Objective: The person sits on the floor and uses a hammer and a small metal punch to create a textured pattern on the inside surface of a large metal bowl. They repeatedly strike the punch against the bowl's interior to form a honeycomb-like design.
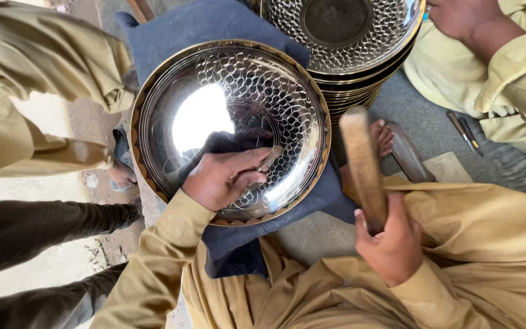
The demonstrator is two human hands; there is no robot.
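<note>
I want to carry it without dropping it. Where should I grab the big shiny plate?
Probably the plate by its gold rim, both hands on opposite sides. It lies flat on the blue cloth; its polished middle offers nothing to grip.

This is a floor-level metal craft workshop — people in plain work clothes sit close together on bare, dusty concrete ground (pixel 62 268) rather than at any bench. A large shiny metal tray (pixel 232 128) with a punched scale pattern lies on a dark blue cloth (pixel 312 195), and a stack of matching patterned trays (pixel 351 55) stands just beyond it. A wooden mallet (pixel 363 164), and two small chisel-like tools (pixel 465 132) lying loose on the ground beside another seated worker, mark it as handwork on metalware — not a home or shop.
</note>
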